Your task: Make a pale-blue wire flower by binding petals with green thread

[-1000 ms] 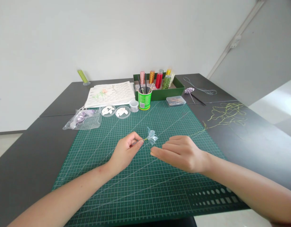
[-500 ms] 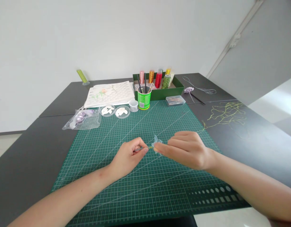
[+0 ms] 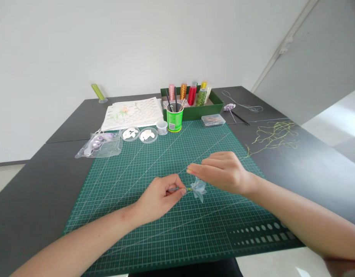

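My left hand (image 3: 163,196) is closed, thumb and forefinger pinching the thin stem of a pale blue artificial flower (image 3: 198,188). The flower lies sideways with its translucent petals pointing right. Yellow-green thread is wrapped around the stem just under the petals. Above and to the right of the flower is my right hand (image 3: 220,171), fingers pressed together in a pinch. A strand of yellow-green thread (image 3: 277,134) runs from a loose tangle on the right toward this hand; the part between its fingertips is too fine to make out.
Beneath my hands lies a green cutting mat (image 3: 131,231). Farther back are a green can (image 3: 174,120) of tools, a box (image 3: 195,112) with thread spools, a clear case (image 3: 213,120), dishes of white pieces (image 3: 148,135), paper sheets (image 3: 133,113) and a plastic bag (image 3: 99,145).
My right hand has moved up and away from the flower, whose petals now show fully. My left hand has shifted slightly right and down with the stem.
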Available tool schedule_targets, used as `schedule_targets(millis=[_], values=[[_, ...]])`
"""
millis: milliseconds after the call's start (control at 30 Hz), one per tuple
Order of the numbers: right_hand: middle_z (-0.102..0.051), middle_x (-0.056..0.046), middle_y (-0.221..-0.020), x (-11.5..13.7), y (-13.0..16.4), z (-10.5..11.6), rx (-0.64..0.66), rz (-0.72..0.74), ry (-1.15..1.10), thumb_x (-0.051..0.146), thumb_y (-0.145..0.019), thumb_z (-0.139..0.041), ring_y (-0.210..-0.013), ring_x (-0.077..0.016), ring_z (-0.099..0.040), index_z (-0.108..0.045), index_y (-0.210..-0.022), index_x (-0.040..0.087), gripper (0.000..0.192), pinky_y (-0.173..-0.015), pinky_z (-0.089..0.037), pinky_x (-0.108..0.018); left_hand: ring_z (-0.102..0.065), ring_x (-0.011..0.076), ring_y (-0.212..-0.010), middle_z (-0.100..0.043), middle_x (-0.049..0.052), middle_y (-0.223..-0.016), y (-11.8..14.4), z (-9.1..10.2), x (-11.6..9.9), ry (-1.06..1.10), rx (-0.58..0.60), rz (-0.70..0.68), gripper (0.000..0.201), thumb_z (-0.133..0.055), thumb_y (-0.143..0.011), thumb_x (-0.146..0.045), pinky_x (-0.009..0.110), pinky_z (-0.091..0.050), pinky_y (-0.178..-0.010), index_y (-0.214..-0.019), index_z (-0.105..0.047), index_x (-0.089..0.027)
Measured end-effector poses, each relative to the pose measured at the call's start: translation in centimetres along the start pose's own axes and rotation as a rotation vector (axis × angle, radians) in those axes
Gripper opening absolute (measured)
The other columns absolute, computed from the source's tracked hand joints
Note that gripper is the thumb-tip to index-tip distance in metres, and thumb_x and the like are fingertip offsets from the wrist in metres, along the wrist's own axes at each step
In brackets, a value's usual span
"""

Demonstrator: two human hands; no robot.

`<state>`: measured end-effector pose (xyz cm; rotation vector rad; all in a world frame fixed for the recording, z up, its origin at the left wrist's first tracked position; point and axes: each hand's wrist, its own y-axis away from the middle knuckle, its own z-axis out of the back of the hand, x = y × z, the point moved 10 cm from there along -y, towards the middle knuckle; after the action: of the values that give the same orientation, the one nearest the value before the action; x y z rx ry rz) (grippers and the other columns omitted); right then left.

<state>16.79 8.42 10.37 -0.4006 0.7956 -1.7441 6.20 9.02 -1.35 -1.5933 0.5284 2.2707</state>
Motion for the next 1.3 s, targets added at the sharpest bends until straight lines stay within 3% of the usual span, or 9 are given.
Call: schedule_targets(millis=[200, 700, 933, 1133, 1300], values=[[-0.058, 0.005, -0.053, -1.3, 0.6, -0.8, 0.024, -0.068, -0.044, 0.023, -0.101, -0.057, -0.044, -0.0064, -0.043, -0.071, -0.085, 0.016, 0.022, -0.045, -0.031, -0.024, -0.031, 0.0072, -0.046, -0.039, -0.009, -0.052, -0.1, -0.2, -0.4, 0.029, 0.001, -0.015, 0.020, -0.057, -0.093, -0.031, 0.021, -0.024, -0.045, -0.077, -0.055, -0.019], [-0.080, -0.003, -0.082, -5.0, 2.5, -4.0, 0.085, -0.411, -0.427, 0.027, -0.098, -0.061, -0.069, -0.0128, -0.073, -0.078, -0.091, 0.017, 0.022, -0.062, -0.054, -0.020, -0.028, 0.0061, -0.046, -0.038, -0.010, -0.054, 0.0, -0.2, -1.1, 0.146, 0.009, -0.031, 0.020, -0.058, -0.092, -0.029, 0.019, -0.022, -0.044, -0.077, -0.053, -0.018], [-0.068, 0.001, -0.062, -5.7, 3.6, -6.4, 0.227, -0.559, -0.588, 0.026, -0.098, -0.057, -0.053, -0.0075, -0.054, -0.075, -0.083, 0.014, 0.027, -0.052, -0.038, -0.018, -0.026, 0.0066, -0.048, -0.037, -0.009, -0.056, 0.4, 1.6, -1.8, 0.216, -0.116, -0.122, 0.023, -0.057, -0.097, -0.033, 0.020, -0.021, -0.045, -0.080, -0.052, -0.018], [-0.049, 0.005, -0.055, -4.7, 4.2, -8.1, 0.375, -0.556, -0.612, 0.024, -0.099, -0.046, -0.048, -0.0067, -0.039, -0.058, -0.072, 0.016, 0.030, -0.051, -0.028, -0.020, -0.022, 0.0073, -0.049, -0.030, -0.010, -0.055, 0.9, 3.4, -2.4, 0.284, -0.273, -0.202, 0.025, -0.056, -0.099, -0.037, 0.022, -0.019, -0.046, -0.082, -0.053, -0.019], [-0.050, 0.004, -0.058, -3.7, 4.1, -8.1, 0.414, -0.491, -0.510, 0.031, -0.105, -0.039, -0.048, -0.0079, -0.039, -0.058, -0.084, 0.017, 0.031, -0.051, -0.025, -0.021, -0.019, 0.0074, -0.047, -0.027, -0.011, -0.054, 1.0, 4.5, -1.9, 0.294, -0.385, -0.186, 0.027, -0.056, -0.099, -0.041, 0.022, -0.017, -0.044, -0.084, -0.052, -0.020]])
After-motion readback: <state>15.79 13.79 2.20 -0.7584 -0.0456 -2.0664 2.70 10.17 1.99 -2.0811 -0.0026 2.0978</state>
